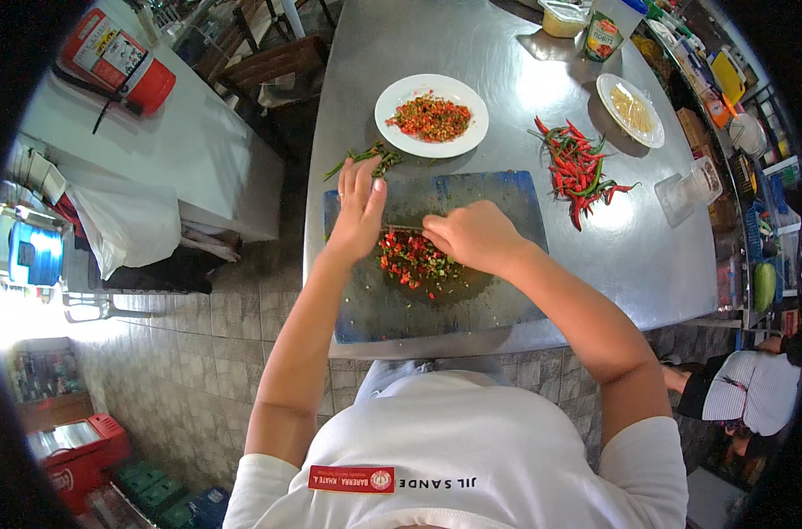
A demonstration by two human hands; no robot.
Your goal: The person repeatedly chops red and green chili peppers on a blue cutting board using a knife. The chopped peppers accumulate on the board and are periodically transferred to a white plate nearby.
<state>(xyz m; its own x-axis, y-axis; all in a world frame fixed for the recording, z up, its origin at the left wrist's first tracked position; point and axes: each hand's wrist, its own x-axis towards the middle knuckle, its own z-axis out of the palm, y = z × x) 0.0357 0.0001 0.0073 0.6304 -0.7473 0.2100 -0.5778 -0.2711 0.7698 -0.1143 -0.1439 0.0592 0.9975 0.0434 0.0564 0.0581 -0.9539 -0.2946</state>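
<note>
My right hand [477,235] is closed around a knife, its handle hidden in the fist. A thin strip of the knife's blade [402,229] shows between my hands. At the blade's far end is my left hand [358,215], fingers stretched out and thumb apart; whether it touches the blade I cannot tell. Chopped red and green chillies [411,261] lie just below the blade on a worn blue-edged cutting board [507,307]. Beyond the board, a white oval plate [396,140] bears finely chopped chillies [434,119]. Green stalks [389,159] lie by the plate, and whole red chillies [573,168] are heaped at right.
The stainless-steel table [355,59] also holds a plastic-wrapped plate [656,137] of pale chopped food, a clear container [702,182], a lidded tub [563,20] and a pouch [602,36]. Crowded shelves [748,192] stand at right, near another person [745,390]. A fire extinguisher [120,63] sits on a white counter [203,145].
</note>
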